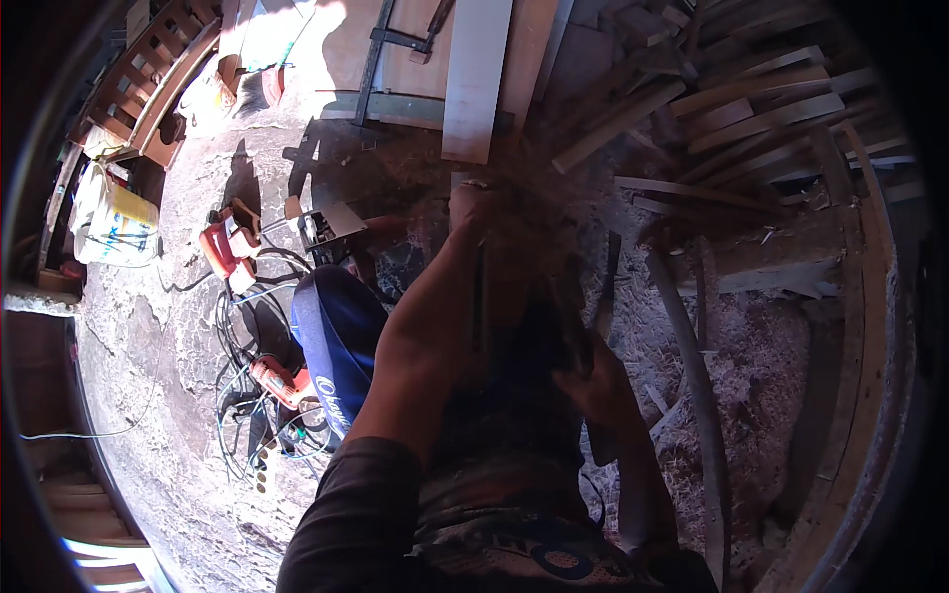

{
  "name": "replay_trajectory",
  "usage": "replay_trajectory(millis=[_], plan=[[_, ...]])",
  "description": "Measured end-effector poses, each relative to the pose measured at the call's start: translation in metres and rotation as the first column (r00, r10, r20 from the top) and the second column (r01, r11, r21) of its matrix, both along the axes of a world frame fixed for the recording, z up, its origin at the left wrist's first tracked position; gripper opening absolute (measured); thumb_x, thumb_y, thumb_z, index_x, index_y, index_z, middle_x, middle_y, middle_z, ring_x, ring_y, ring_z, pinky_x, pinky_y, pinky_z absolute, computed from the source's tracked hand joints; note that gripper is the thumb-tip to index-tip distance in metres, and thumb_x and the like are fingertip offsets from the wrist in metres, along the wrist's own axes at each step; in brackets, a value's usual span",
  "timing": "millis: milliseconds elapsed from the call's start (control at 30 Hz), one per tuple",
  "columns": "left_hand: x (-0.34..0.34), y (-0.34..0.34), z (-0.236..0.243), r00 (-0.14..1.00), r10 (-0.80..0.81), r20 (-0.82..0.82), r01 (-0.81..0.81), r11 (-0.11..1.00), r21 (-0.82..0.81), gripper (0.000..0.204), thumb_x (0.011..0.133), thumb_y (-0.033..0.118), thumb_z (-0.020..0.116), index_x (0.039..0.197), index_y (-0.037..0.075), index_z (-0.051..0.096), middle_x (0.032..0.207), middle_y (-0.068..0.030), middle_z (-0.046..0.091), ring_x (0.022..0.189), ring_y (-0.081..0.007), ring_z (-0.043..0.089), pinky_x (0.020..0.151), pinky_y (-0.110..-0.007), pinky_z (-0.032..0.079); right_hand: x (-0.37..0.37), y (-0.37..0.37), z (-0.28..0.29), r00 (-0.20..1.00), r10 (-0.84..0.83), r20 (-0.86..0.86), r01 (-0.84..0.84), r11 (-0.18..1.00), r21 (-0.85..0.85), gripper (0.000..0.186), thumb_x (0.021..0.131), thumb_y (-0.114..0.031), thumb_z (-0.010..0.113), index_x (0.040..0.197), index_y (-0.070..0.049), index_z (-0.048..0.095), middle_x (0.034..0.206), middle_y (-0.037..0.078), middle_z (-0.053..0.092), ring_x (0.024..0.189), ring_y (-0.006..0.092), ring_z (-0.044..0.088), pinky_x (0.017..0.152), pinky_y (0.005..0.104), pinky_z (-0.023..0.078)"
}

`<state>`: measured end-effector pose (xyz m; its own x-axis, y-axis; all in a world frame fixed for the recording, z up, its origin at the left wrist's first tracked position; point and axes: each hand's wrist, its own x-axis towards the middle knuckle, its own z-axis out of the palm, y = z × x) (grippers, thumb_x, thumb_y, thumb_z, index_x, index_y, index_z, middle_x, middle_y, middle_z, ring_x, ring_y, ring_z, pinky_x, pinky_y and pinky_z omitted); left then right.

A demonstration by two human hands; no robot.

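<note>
My left hand (473, 206) is closed around the upper end of a narrow upright strip of wood (460, 180), just below a long pale board (474, 84). The strip's lower part lies in shadow between my forearm and lap. My right hand (588, 385) is lower, at my right side, wrapped round a long dark tool (568, 316), perhaps a hammer or chisel; its shape is too dim to make out. My blue-clad knee (331, 326) is left of my left forearm.
Red power tools (227, 247) (280, 381) and tangled cords lie on the sunlit floor (129, 376) to the left, near a white-and-yellow bucket (114, 217). A bar clamp (390, 40) rests on panels ahead. Wooden offcuts (751, 109) and curved strips lie piled to the right.
</note>
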<state>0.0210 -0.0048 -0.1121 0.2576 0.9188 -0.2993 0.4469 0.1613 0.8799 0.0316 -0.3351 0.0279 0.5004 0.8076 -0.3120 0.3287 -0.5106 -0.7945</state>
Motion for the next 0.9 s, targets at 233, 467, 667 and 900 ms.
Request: replay_trajectory(millis=[233, 467, 667, 900], plan=[[-0.05, -0.012, 0.07, 0.765, -0.129, 0.631, 0.522, 0.698, -0.49, 0.014, 0.088, 0.018, 0.07, 0.092, 0.006, 0.073, 0.078, -0.0004, 0.065, 0.059, -0.0117, 0.056, 0.055, -0.03, 0.047, 0.007, -0.032, -0.028, 0.997, -0.079, -0.009, 0.079, 0.996, 0.034, 0.055, 0.081, -0.019, 0.079, 0.128, -0.004, 0.056, 0.104, 0.01, 0.065, 0.102, 0.0242, 0.065, 0.089, 0.0372, 0.05], [-0.06, -0.055, 0.112, 0.824, -0.337, 0.455, 0.135, 0.898, 0.42, 0.005, 0.085, 0.008, 0.072, 0.084, 0.004, 0.071, 0.073, 0.0038, 0.065, 0.065, -0.0063, 0.058, 0.057, -0.026, 0.046, 0.003, -0.025, -0.039, 0.803, -0.245, -0.543, 0.322, 0.945, 0.05, 0.057, 0.085, -0.008, 0.075, 0.134, -0.001, 0.047, 0.079, 0.003, 0.057, 0.049, 0.0123, 0.057, 0.042, 0.028, 0.048], [-0.062, -0.06, 0.106, 0.809, -0.237, 0.537, -0.01, 0.909, 0.416, 0.008, 0.087, 0.008, 0.072, 0.083, 0.002, 0.071, 0.071, 0.0046, 0.065, 0.064, -0.0055, 0.057, 0.057, -0.026, 0.046, -0.015, -0.015, -0.024, 0.804, -0.244, -0.543, 0.313, 0.949, 0.037, 0.049, 0.088, -0.002, 0.071, 0.132, -0.003, 0.049, 0.074, 0.003, 0.056, 0.044, 0.0136, 0.055, 0.039, 0.0291, 0.048], [-0.061, -0.059, 0.106, 0.792, -0.222, 0.569, -0.005, 0.929, 0.37, 0.005, 0.084, 0.006, 0.071, 0.082, 0.001, 0.07, 0.071, 0.004, 0.064, 0.066, -0.0053, 0.058, 0.059, -0.026, 0.046, -0.013, -0.013, -0.028, 0.795, -0.281, -0.537, 0.365, 0.929, 0.055, 0.051, 0.086, -0.004, 0.074, 0.131, -0.002, 0.049, 0.078, 0.004, 0.058, 0.046, 0.0137, 0.057, 0.038, 0.0303, 0.048]])
